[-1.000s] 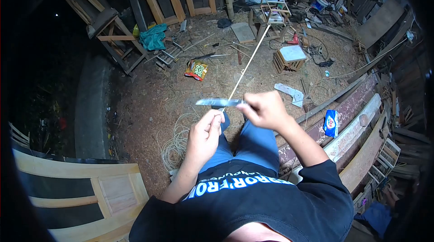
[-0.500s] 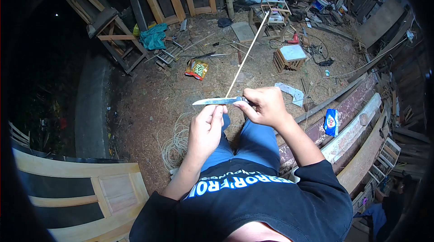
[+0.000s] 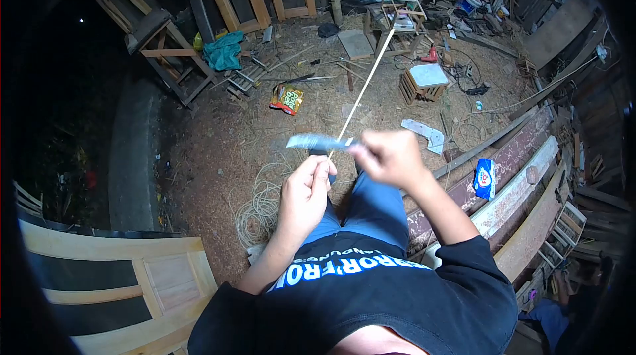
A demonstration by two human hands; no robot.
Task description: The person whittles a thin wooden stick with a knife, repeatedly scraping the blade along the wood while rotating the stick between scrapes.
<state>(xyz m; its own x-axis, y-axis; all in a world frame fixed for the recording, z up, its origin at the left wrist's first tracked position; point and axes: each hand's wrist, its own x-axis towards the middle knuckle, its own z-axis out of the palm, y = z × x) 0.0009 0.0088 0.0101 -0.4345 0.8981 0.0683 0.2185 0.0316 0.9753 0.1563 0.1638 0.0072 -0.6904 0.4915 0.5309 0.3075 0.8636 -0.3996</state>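
A long, thin pale wooden strip [image 3: 366,83] slopes up and away from my left hand [image 3: 306,190], whose thumb and fingers pinch its near end. My right hand [image 3: 395,157] is wrapped round the handle of a knife [image 3: 317,142]. The blade points left, blurred by motion, and crosses the strip just beyond my left fingers. Whether the edge touches the wood cannot be made out. Below both hands are my blue-trousered legs.
Coiled cord [image 3: 257,212] lies left of my legs. Ahead are a yellow snack bag [image 3: 287,99], a slatted wooden box [image 3: 424,83] and a red tool [image 3: 430,55]. A blue packet [image 3: 485,179] rests on planks at right. Part of another person [image 3: 553,315] shows lower right.
My right hand and the knife have moved slightly away from my body, along the strip. The strip's far end has dipped a little. The person at lower right has shifted.
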